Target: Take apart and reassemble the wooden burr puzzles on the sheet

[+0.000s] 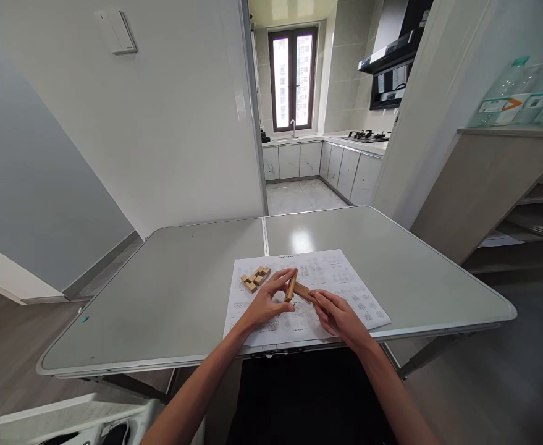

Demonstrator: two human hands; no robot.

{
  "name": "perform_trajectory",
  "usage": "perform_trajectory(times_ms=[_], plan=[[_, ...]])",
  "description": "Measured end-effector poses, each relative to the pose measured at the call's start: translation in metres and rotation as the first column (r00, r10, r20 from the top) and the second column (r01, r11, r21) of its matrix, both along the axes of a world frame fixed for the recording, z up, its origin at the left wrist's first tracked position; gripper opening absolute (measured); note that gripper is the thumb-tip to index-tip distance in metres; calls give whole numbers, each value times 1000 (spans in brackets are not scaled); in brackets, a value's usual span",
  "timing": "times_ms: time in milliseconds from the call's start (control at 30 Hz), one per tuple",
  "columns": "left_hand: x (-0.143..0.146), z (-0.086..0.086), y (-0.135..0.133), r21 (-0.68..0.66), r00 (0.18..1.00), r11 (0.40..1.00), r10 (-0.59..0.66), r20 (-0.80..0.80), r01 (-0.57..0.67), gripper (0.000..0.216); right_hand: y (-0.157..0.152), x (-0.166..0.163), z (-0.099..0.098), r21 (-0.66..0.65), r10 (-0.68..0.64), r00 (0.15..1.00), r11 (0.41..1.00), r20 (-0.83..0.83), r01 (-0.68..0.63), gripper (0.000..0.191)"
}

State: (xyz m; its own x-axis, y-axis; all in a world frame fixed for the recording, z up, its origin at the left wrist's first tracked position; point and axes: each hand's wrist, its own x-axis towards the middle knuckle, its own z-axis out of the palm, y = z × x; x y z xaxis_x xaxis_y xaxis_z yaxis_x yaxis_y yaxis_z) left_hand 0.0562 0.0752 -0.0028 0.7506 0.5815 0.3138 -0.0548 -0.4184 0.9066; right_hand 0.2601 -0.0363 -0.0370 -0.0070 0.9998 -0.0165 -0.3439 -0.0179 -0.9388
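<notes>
My left hand [267,301] grips a brown wooden bar [291,286] by its two ends, between thumb and fingers. In my right hand [338,314] is another brown wooden piece [303,291], pinched at its right end. Its left end meets the bar or lies just beside it; I cannot tell which. Both pieces are above a printed paper sheet [354,290] covered in small diagrams. Left of my left hand, several lighter notched wooden blocks [255,278] lie on the sheet.
The sheet lies at the near edge of a grey folding table [188,284] with a metal rim and a centre seam [265,238]. A small teal object [84,319] is at the table's left. Plastic bottles [507,93] stand on a cabinet [475,179] to the right.
</notes>
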Motion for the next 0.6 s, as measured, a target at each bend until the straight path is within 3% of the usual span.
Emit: perform_trajectory(times_ms=[267,600], plan=[[5,2,-15,-2,996,1000,-7,-84,7,62,2,-3,5,-6,-77,997,997,5,77,51],[9,-7,-13,-188,999,982,-24,-26,19,64,8,-6,-1,-16,-72,996,997,60,73,55]])
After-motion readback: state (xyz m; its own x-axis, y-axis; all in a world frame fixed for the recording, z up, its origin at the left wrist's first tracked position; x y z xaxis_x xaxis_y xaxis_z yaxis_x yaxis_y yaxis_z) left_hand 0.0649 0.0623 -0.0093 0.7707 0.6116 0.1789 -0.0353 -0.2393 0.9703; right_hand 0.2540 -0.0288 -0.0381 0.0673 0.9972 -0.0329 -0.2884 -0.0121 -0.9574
